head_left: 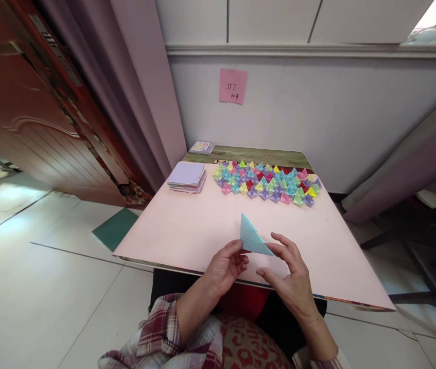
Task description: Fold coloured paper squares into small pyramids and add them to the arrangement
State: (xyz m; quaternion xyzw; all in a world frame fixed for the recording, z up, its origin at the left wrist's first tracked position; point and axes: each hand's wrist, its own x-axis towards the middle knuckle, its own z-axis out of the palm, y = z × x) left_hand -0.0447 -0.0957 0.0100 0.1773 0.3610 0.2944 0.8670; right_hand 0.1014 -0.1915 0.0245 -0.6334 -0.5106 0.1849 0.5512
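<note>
A light blue paper triangle [252, 237] stands folded over the near part of a pink board [187, 225]. My left hand [226, 266] pinches its lower left corner between thumb and fingers. My right hand [291, 274] is at the triangle's right tip, fingers curved and apart, the fingertips touching or nearly touching the paper. Further back on the board lie several small folded paper shapes [267, 183] in many colours, packed in rows.
A stack of pastel paper squares [187, 177] sits at the board's far left. A small packet [201, 147] lies on the wooden table [264, 155] behind. A pink sticky note [233, 86] hangs on the wall. A green sheet [115, 228] lies on the floor left.
</note>
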